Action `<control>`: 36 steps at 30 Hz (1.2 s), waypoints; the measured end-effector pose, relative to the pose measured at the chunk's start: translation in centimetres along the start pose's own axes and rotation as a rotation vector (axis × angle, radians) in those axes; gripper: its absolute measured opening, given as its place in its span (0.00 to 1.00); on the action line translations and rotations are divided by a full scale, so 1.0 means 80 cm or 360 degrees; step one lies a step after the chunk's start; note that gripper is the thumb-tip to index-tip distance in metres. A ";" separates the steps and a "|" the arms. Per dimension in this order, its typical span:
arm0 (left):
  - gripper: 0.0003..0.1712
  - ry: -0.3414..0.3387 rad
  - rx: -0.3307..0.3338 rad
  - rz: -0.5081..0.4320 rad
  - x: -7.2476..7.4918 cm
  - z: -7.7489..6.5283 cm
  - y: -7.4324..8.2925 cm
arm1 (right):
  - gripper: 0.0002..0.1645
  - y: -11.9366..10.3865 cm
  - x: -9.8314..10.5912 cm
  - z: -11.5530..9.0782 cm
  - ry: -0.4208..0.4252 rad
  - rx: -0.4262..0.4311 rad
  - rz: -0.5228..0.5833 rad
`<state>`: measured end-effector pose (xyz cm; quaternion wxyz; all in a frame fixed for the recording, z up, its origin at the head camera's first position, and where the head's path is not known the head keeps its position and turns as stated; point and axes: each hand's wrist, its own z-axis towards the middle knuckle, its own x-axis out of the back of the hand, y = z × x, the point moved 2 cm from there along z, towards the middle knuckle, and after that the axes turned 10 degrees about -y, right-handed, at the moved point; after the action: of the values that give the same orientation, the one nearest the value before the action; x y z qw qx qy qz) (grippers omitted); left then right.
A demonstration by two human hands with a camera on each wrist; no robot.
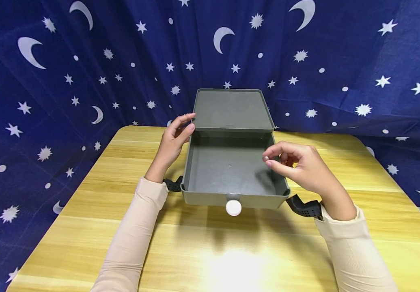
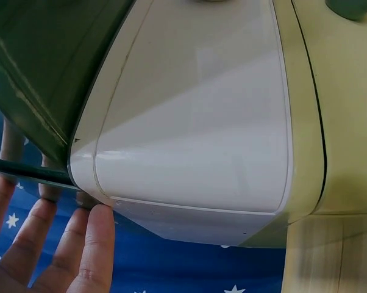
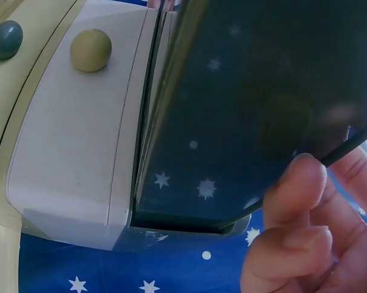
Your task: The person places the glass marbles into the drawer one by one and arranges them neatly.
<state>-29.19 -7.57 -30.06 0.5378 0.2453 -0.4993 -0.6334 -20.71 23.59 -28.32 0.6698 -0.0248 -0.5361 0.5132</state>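
A grey box [image 1: 231, 166] stands on the table, its lid [image 1: 233, 108] tipped back at the rear. My left hand [image 1: 176, 138] is at the lid's left side, fingertips right at the edge near the hinge. In the left wrist view its fingers [image 2: 93, 244] lie fairly straight along the corner of the box. My right hand [image 1: 299, 162] is over the box's right side, thumb and forefinger pinching a small shiny bead-like thing [image 1: 266, 158]. The right wrist view shows the bent fingers [image 3: 305, 183] in front of the dark glossy lid [image 3: 263, 73]; the small thing is hidden there.
A white round knob [image 1: 233, 207] sticks out of the box's front. Below the white front [image 2: 195, 134] is a pale yellow section with a green knob [image 3: 6, 40]. The wooden table [image 1: 85, 227] runs back to a blue star-and-moon curtain [image 1: 122, 48].
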 end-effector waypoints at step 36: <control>0.24 0.0014 -0.0019 -0.0025 0.007 0.014 -0.039 | 0.15 -0.005 0.031 -0.017 0.0067 0.0058 0.0321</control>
<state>-31.66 -7.96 -32.33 0.5365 0.2488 -0.4914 -0.6394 -19.64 25.85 -26.97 0.6263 -0.0772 -0.5074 0.5869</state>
